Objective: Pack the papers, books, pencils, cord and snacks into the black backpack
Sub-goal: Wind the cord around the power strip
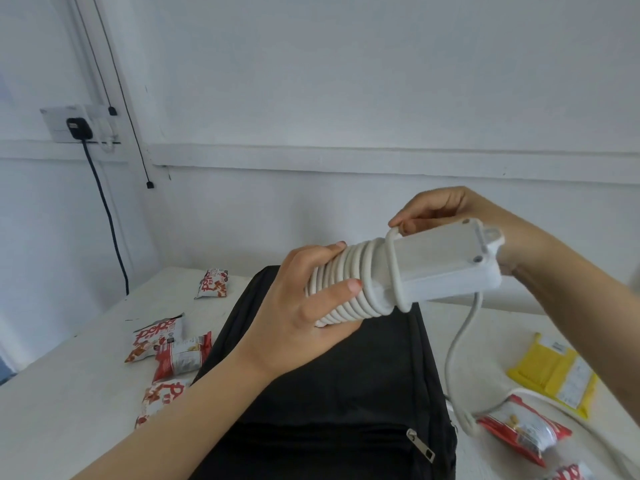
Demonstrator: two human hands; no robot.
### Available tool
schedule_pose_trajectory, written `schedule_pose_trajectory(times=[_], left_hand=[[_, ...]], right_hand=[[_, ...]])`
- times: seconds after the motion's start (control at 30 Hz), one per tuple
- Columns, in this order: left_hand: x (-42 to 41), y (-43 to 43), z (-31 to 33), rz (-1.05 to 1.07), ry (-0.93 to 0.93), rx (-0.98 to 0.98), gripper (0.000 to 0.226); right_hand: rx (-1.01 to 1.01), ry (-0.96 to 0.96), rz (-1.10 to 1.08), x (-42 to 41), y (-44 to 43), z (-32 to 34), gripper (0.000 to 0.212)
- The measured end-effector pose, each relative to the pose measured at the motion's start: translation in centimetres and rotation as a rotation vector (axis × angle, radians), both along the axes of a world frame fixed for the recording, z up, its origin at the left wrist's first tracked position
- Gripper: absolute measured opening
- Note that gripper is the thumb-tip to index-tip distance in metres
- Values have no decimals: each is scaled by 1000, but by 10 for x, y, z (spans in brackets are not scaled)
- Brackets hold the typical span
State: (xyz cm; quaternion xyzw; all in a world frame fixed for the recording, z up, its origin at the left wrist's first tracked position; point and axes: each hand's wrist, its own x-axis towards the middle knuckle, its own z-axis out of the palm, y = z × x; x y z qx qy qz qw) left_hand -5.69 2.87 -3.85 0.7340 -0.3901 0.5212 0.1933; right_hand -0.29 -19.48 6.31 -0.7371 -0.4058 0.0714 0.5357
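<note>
Above the black backpack (pixel 329 375), the left hand (pixel 294 317) curls round the cord (pixel 367 271) coiled on a power strip (pixel 446 258); the right hand (pixel 443 209) pinches one loop.

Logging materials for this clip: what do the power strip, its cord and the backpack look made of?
Power strip: hard white plastic, matte, with moulded screw recesses. Cord: likely rubbery white sheath, bending in smooth coils. Backpack: dull black woven fabric, it seems.

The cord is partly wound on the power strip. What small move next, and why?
Probably another turn: the right hand should bring the loose cord round the power strip, beside the coils the left hand grips, since that cord hangs down onto the table.
</note>
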Motion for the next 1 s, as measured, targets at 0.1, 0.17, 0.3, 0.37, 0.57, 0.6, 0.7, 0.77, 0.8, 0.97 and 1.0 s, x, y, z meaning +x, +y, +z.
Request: schedule_pose_trajectory(times=[0.1, 0.17, 0.3, 0.37, 0.57, 0.6, 0.7, 0.77, 0.8, 0.97, 1.0], left_hand=[[2, 3, -4, 18, 112, -160, 68], [4, 4, -6, 59, 183, -229, 67], [8, 3, -16, 85, 271, -281, 64], [9, 0, -19, 102, 283, -287, 64], [9, -10, -19, 141, 206, -214, 71], [9, -10, -20, 163, 203, -193, 71], [10, -9, -24, 228, 224, -149, 67], [10, -7, -28, 239, 244, -130, 65], [10, -6, -29, 242, 256, -129, 64], [14, -6, -29, 263, 296, -175, 63], [15, -4, -26, 274, 292, -187, 64]], right_hand=[[-27, 66, -52, -5, -1, -21, 40], [-16, 123, -59, -9, 0, -32, 36], [39, 215, 8, -20, 4, -46, 34], [37, 233, -13, -24, 7, -50, 35], [190, 364, -185, -37, 31, -65, 40], [197, 377, -210, -38, 33, -67, 43], [194, 381, -274, -40, 37, -69, 50], [188, 394, -300, -41, 39, -71, 50], [179, 400, -308, -42, 41, -71, 50], [147, 357, -390, -48, 46, -75, 57], [146, 334, -426, -49, 46, -77, 54]])
